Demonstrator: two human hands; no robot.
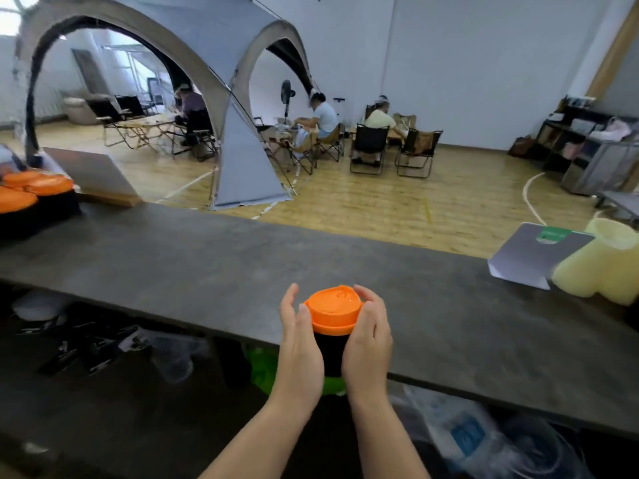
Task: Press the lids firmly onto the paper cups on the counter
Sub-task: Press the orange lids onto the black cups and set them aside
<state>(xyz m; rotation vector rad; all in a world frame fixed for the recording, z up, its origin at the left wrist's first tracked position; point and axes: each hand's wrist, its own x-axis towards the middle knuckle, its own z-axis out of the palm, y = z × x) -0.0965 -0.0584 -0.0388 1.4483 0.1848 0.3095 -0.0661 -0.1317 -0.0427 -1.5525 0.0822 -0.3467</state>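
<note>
One black paper cup (331, 354) with one orange lid (333, 308) stands at the near edge of the dark counter (207, 257), right between two hands. The left hand (300, 344) is beside the cup with its fingers mostly straight and its thumb touching the lid's edge, so it is not wrapped around anything. The right hand (368, 337) curls around the other side, with fingers bent over the lid's rim and the palm against the cup. The cup stands straight up, its long way going up and down, and the lid faces up with its small raised spout on the far side. The bottom of the cup is hidden by the hands, so I cannot see where it meets the counter. At the far left there are three more orange lids (31, 188) on black cups; those cups are dark, partly cut off by the picture's edge, and hard to tell apart. At the right end sit one flat grey card (529, 257) and a pale yellow stack (601, 264) that is blurry and cut off. Under the counter things are dark and fuzzy. Three people sit on chairs far behind.
</note>
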